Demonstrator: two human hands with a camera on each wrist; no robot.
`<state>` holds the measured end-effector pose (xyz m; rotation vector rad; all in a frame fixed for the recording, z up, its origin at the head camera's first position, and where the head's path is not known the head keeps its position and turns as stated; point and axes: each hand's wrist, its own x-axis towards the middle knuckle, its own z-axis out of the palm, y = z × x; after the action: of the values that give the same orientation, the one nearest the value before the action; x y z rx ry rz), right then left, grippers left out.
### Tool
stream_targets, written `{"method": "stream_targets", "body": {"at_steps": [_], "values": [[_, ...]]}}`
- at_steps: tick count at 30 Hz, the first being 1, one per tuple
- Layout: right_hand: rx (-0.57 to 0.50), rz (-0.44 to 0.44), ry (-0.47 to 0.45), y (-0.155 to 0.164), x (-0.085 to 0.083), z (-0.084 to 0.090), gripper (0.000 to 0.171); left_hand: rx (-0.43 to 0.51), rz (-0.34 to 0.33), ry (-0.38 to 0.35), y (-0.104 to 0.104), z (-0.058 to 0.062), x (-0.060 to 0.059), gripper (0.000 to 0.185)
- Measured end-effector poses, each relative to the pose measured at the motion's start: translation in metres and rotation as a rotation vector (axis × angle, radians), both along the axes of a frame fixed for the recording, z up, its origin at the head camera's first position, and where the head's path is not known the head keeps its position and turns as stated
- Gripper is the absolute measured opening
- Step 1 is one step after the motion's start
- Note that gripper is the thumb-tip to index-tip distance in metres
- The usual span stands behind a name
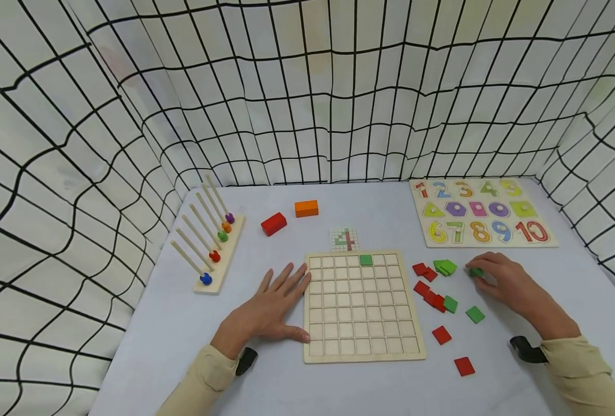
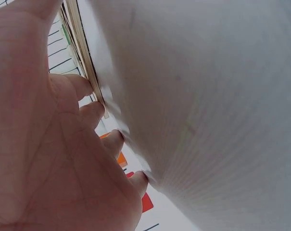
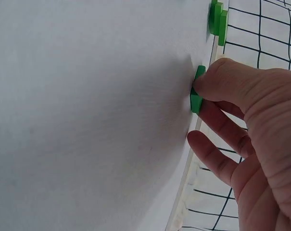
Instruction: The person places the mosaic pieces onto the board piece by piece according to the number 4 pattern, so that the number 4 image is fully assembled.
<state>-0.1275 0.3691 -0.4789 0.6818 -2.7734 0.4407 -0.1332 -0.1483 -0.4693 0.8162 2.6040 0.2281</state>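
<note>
My left hand [image 1: 273, 309] lies with spread, straight fingers against the left edge of a wooden grid board [image 1: 312, 355]. One green tile [image 1: 365, 260] sits in the board's top row; the other cells show bare wood. Right of the board, my right hand [image 1: 504, 283] pinches a green square tile [image 3: 197, 91] between thumb and fingers, close over the table. Nearby lie several loose red tiles [image 1: 442, 335] and several green tiles [image 1: 475, 314], some overlapping. A small printed pattern card [image 1: 336, 238] with green and red squares touches the board's far edge.
A peg stand [image 1: 215, 277] with coloured beads stands at the left. Behind the board are a red block [image 1: 274, 224] and an orange block [image 1: 306, 208]. A number and shape puzzle board [image 1: 468, 228] lies at the back right. Black netting [image 1: 338, 110] surrounds the table.
</note>
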Motion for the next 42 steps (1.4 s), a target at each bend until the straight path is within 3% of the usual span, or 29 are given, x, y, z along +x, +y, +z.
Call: {"method": "stream_targets", "body": {"at_steps": [9,14,23,31,42], "values": [[-0.03,0.035,0.057,-0.004,-0.005,0.002,0.044,0.014,-0.004,0.003,0.0,0.001,0.002,0.125],[-0.018,0.044,0.044,-0.014,-0.007,0.008,0.041,0.005,-0.002,0.007,0.0,0.001,0.002,0.125],[0.004,0.11,0.107,-0.037,-0.014,0.022,0.041,-0.006,-0.001,0.006,0.001,0.003,0.002,0.125],[-0.033,0.23,0.1,-0.069,-0.025,0.034,0.038,-0.036,-0.005,0.014,0.003,0.004,0.0,0.125],[-0.068,0.352,0.011,-0.125,-0.035,0.036,0.027,-0.013,0.001,-0.008,0.001,0.005,0.002,0.125]]}}
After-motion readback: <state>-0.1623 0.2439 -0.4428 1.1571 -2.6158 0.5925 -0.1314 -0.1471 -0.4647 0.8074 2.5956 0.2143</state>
